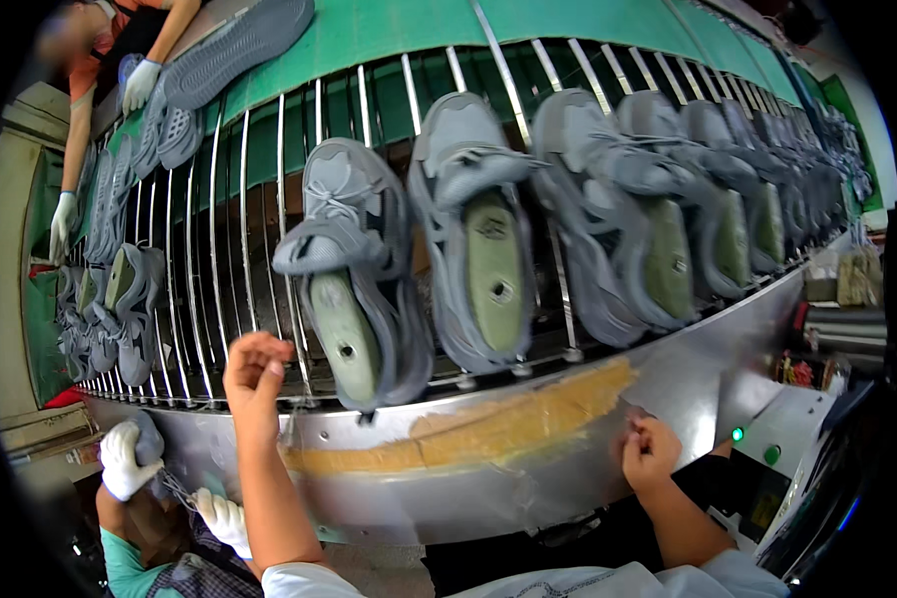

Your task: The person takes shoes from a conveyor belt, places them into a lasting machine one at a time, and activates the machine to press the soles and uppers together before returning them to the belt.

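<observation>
My left hand (254, 367) is raised over the near rail of the roller conveyor, its fingers curled and thumb drawn in. Nothing shows in it. Just right of it lies a grey lace-up sneaker (341, 214) with a pale green insole (345, 334). A second grey sneaker (462, 149) lies further right, its green insole also facing up. My right hand (650, 450) is closed with its fingertips together, above the metal edge near a strip of worn yellow tape (528, 419). Whatever it may hold is too small or blurred to make out.
Metal rollers (245, 224) run beneath the shoes, with a green belt (389, 40) beyond. Several more sneakers (658, 189) line the right side. A gloved co-worker's hand (128, 460) holds a shoe at lower left; another person (95, 45) reaches in at far left. A machine (777, 439) stands right.
</observation>
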Motion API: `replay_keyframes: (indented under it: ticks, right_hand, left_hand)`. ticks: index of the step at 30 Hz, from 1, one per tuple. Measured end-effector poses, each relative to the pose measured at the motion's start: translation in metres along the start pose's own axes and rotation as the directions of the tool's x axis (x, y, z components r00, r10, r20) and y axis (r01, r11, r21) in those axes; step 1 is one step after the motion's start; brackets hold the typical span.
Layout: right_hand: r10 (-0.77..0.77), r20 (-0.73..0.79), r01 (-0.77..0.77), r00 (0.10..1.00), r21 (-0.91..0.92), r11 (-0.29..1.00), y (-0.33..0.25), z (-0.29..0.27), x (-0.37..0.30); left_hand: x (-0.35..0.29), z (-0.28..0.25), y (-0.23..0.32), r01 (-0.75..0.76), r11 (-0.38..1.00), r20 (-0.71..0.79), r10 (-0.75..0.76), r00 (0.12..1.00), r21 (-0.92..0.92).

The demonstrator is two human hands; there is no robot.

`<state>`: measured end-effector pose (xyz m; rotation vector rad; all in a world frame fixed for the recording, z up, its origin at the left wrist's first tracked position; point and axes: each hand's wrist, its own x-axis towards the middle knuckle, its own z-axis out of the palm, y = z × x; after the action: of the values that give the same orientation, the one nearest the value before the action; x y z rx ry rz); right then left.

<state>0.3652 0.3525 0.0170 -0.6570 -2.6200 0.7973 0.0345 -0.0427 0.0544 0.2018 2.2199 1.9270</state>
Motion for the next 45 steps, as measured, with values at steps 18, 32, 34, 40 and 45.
replay_keyframes:
  ticks: [18, 32, 34, 40, 45]
  right_hand:
    - [0.051, 0.072, -0.035, 0.996, -0.206, 0.978, -0.018, -0.003, 0.013]
    - [0.076, -0.056, -0.085, 0.996, -0.171, 0.982, -0.023, -0.004, 0.026]
    - [0.107, -0.042, -0.112, 0.993, -0.164, 0.98, -0.025, -0.007, 0.022]
    - [0.035, -0.083, -0.043, 0.996, -0.098, 0.994, -0.019, -0.004, 0.016]
    - [-0.049, -0.112, 0.045, 0.993, -0.031, 0.998, 0.003, -0.005, -0.003]
  left_hand:
    - [0.451, -0.018, 0.05, -0.06, -0.448, 0.222, 0.319, 0.921, 0.892]
    - [0.353, -0.078, 0.086, -0.095, 0.587, 0.044, 0.1, 0.994, 0.804]
    - [0.261, -0.072, 0.115, 0.259, 0.897, -0.132, -0.226, 0.965, 0.359]
    - [-0.04, -0.034, 0.073, 0.136, 0.973, -0.465, -0.21, 0.86, -0.189]
    - [-0.211, 0.043, 0.034, 0.2, 0.455, 0.168, -0.112, 0.98, -0.868]
